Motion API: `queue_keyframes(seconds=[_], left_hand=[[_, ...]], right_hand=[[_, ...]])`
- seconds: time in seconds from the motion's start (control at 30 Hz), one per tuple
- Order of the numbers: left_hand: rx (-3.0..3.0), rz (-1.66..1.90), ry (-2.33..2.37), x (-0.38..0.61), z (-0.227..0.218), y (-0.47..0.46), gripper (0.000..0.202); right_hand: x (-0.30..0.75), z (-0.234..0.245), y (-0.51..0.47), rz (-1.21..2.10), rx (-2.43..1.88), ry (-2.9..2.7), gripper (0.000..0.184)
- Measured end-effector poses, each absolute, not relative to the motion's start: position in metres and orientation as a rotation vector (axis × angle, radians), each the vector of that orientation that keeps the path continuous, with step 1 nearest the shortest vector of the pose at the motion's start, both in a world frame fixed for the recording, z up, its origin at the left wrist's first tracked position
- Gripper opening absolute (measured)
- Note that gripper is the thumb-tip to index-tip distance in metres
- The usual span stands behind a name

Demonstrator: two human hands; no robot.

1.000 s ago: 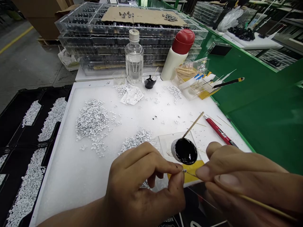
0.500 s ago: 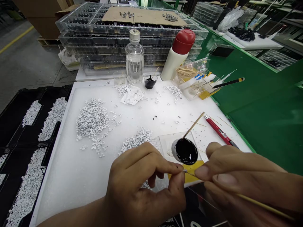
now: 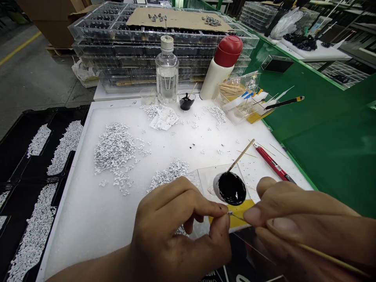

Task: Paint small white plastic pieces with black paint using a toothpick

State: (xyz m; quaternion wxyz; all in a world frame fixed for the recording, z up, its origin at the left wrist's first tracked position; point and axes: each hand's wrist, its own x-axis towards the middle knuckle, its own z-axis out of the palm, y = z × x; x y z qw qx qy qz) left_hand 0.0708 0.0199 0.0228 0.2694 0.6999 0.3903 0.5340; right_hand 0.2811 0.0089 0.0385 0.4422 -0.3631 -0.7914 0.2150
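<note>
- Left hand: grip closed; thumb and forefinger pinch a tiny white part, held in the air above the counter.
- Right hand: grip closed on a thin wooden stick with a fine metal tip, which runs up to the pinched part. Contact between tip and part is too small to confirm.
- Just beyond both hands: a round cap of glossy black paint with a second wooden stick standing in it, on a clear sheet with yellow beneath.
- On the counter: loose heaps of white parts, a red utility knife, a clear liquid bottle and a red-capped bottle.
- Step, as judged: fine application of black paint to a single hand-held part.
- Next move, as judged: calls for a steady pinch and a controlled tip, with wet paint kept off the fingers.
</note>
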Motion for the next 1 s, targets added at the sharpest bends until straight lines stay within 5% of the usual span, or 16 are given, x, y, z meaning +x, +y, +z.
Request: queue_keyframes(seconds=[1.0], left_hand=[[1.903, 1.441, 1.045, 0.073, 0.022, 0.02, 0.016]], right_hand=[[0.284, 0.037, 0.007, 0.517, -0.93, -2.009, 0.037]])
